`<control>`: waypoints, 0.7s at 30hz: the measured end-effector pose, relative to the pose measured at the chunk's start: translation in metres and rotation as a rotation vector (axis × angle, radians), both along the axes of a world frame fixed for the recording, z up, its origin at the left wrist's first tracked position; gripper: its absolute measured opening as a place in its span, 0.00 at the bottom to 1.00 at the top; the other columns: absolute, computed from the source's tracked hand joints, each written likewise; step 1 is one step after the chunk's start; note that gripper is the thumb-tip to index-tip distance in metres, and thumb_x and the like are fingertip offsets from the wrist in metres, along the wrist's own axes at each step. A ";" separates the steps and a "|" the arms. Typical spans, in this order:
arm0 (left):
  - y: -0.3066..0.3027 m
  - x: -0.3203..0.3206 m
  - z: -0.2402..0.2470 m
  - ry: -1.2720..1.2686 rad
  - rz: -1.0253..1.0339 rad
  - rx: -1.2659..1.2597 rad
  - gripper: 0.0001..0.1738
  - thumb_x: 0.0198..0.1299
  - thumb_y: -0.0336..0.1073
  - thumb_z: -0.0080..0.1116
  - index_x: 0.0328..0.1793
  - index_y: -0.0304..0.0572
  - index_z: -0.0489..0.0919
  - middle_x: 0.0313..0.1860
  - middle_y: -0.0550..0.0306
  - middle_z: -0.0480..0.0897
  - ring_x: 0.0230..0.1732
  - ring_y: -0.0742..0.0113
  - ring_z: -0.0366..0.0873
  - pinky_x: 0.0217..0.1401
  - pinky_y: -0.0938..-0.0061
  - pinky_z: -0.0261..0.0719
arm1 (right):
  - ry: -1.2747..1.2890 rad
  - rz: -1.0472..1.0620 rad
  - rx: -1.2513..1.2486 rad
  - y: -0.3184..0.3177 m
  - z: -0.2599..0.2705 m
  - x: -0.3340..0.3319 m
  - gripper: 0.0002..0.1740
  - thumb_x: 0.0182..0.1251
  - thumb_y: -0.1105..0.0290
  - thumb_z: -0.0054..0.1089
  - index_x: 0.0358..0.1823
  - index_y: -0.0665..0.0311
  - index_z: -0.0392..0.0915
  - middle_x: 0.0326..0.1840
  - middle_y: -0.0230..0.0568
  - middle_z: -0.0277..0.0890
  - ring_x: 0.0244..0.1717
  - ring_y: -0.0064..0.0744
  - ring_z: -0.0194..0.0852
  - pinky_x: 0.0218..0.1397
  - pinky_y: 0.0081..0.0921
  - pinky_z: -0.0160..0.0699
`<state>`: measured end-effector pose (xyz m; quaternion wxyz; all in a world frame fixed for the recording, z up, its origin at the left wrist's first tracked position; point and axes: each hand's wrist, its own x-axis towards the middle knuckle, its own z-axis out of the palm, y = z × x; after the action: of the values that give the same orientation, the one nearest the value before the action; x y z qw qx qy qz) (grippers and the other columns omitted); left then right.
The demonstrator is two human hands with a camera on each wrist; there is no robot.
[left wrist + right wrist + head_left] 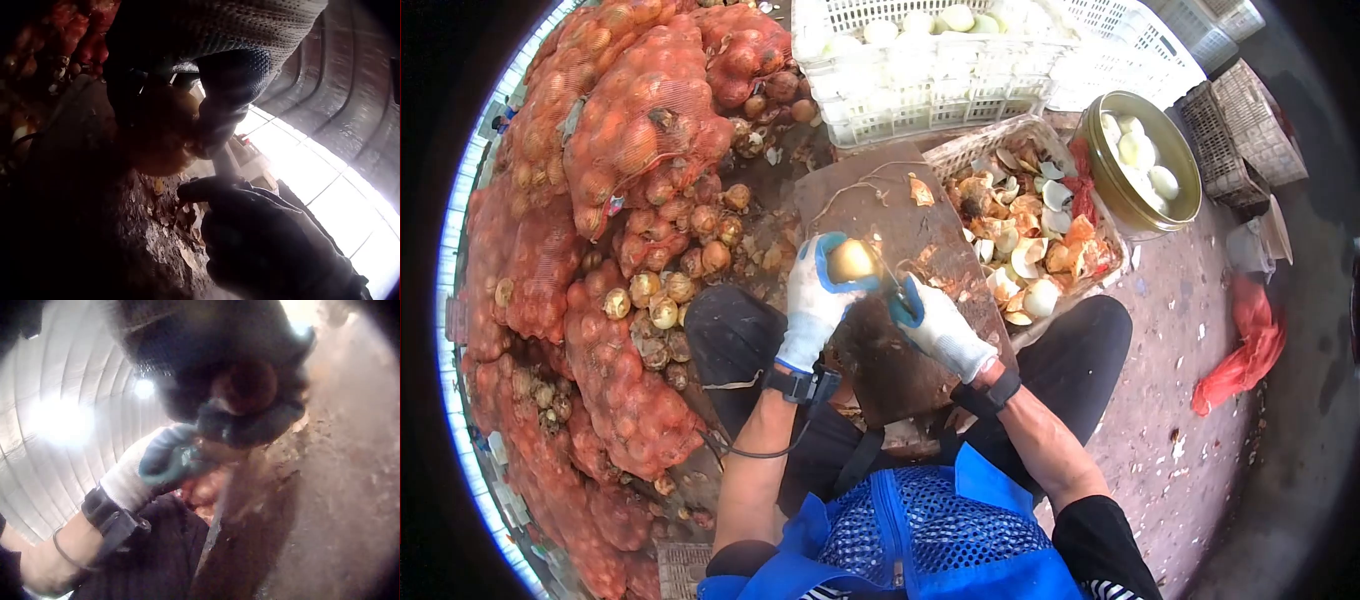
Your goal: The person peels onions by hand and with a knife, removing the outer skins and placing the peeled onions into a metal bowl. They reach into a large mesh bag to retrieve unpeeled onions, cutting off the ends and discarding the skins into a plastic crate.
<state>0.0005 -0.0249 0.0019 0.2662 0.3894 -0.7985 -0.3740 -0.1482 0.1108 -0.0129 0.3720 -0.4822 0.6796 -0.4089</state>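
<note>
My left hand point(815, 300), in a white glove with blue palm coating, grips a yellow-brown onion point(854, 261) above the wooden board. In the left wrist view the same onion point(162, 134) is dark against the light. Close on its right, my gloved right hand point(940, 325) holds a small knife, its thin blade point(887, 268) pointing at the onion. The round butt of the knife's handle point(250, 387) shows between the curled fingers in the right wrist view; the rest of the handle is hidden in the glove.
Under the hands lies the board point(870, 360), with a scrap of onion skin point(921, 190) on it. Red net sacks of onions point(640, 130) pile up at left. A crate of peelings point(1115, 270), a bucket of peeled onions point(1095, 165) and a white crate point(930, 90) stand beyond.
</note>
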 end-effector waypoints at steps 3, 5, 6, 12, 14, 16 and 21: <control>-0.001 0.001 -0.002 -0.003 -0.011 -0.018 0.34 0.41 0.31 0.83 0.56 0.38 0.78 0.50 0.55 0.82 0.49 0.66 0.82 0.54 0.71 0.82 | 0.030 0.011 -0.007 -0.001 -0.003 0.000 0.11 0.66 0.67 0.56 0.42 0.67 0.70 0.34 0.59 0.77 0.38 0.64 0.76 0.39 0.48 0.73; -0.002 0.002 -0.007 0.034 -0.015 -0.025 0.34 0.41 0.30 0.83 0.56 0.38 0.78 0.50 0.56 0.82 0.49 0.66 0.81 0.54 0.71 0.83 | 0.043 0.018 0.002 -0.003 -0.003 0.000 0.10 0.66 0.68 0.56 0.42 0.67 0.69 0.33 0.59 0.77 0.38 0.64 0.76 0.39 0.49 0.72; -0.002 0.003 -0.008 0.047 -0.012 -0.012 0.34 0.41 0.30 0.83 0.56 0.38 0.78 0.50 0.56 0.82 0.49 0.67 0.81 0.54 0.71 0.83 | 0.043 0.023 0.017 -0.004 -0.004 0.001 0.11 0.65 0.68 0.56 0.42 0.66 0.69 0.33 0.59 0.77 0.38 0.64 0.76 0.40 0.49 0.73; -0.004 0.002 -0.004 0.038 -0.006 -0.003 0.32 0.41 0.28 0.83 0.55 0.38 0.79 0.49 0.57 0.82 0.48 0.68 0.82 0.54 0.72 0.82 | 0.230 0.049 0.097 -0.011 -0.012 0.004 0.15 0.65 0.67 0.56 0.48 0.66 0.68 0.35 0.60 0.79 0.40 0.63 0.78 0.42 0.52 0.74; -0.005 0.005 -0.009 0.063 -0.010 0.032 0.32 0.41 0.28 0.83 0.54 0.39 0.80 0.49 0.57 0.83 0.48 0.68 0.82 0.54 0.72 0.82 | 0.248 0.041 0.109 -0.011 -0.009 0.006 0.16 0.66 0.67 0.56 0.50 0.67 0.69 0.36 0.60 0.79 0.41 0.63 0.79 0.43 0.52 0.75; -0.003 0.002 -0.004 0.072 -0.004 0.036 0.32 0.40 0.29 0.83 0.54 0.39 0.80 0.49 0.55 0.83 0.48 0.64 0.82 0.54 0.70 0.82 | 0.304 0.067 0.120 -0.014 -0.013 0.005 0.19 0.66 0.67 0.55 0.54 0.71 0.70 0.38 0.60 0.80 0.42 0.61 0.80 0.45 0.50 0.77; 0.001 0.002 -0.004 0.092 0.040 0.130 0.33 0.38 0.32 0.84 0.54 0.38 0.80 0.48 0.51 0.83 0.49 0.57 0.83 0.54 0.66 0.82 | 0.503 -0.028 -0.080 -0.019 -0.036 0.013 0.23 0.67 0.67 0.54 0.59 0.77 0.70 0.40 0.60 0.81 0.42 0.59 0.82 0.47 0.48 0.79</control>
<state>0.0025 -0.0242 -0.0016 0.2843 0.4042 -0.7514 -0.4373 -0.1349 0.0919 -0.0485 0.1661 -0.5739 0.7406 -0.3075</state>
